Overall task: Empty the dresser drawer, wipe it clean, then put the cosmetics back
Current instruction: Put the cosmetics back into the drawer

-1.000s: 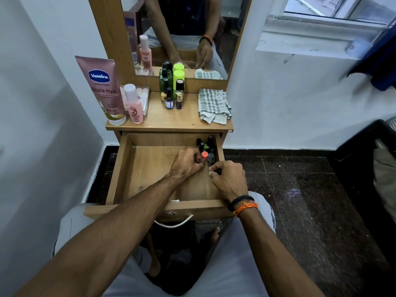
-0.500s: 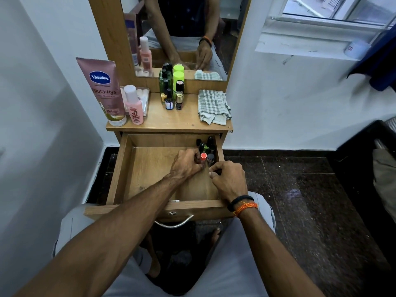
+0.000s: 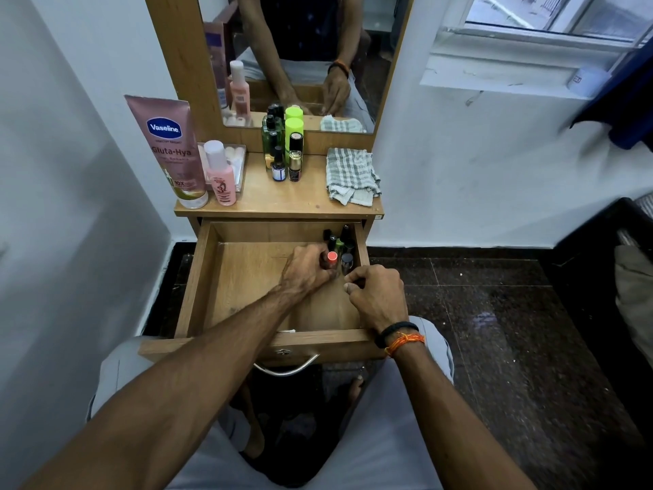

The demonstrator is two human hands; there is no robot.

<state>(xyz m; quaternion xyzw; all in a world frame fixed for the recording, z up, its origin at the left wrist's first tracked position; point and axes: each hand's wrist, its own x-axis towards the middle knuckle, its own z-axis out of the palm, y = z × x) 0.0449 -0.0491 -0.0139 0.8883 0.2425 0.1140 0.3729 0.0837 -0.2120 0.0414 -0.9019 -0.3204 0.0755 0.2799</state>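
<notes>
The wooden drawer (image 3: 198, 288) is pulled out under the dresser top (image 3: 282, 203). A cluster of small dark-capped bottles (image 3: 341, 238) stands in its back right corner. My left hand (image 3: 305, 274) reaches into the drawer, and its fingers curl round a bottle with a coral cap (image 3: 332, 257). A grey-capped bottle (image 3: 347, 260) stands just right of it. My right hand (image 3: 378, 295) hovers at the drawer's right side with fingers curled and thumb against forefinger. Whether it holds anything is hidden.
On the dresser top stand a pink Vaseline tube (image 3: 166, 150), a pink bottle (image 3: 221, 178), several small bottles (image 3: 286, 153) and a folded checked cloth (image 3: 351, 175). A mirror (image 3: 300, 58) rises behind. A white wall is left, dark tiled floor (image 3: 494, 330) right.
</notes>
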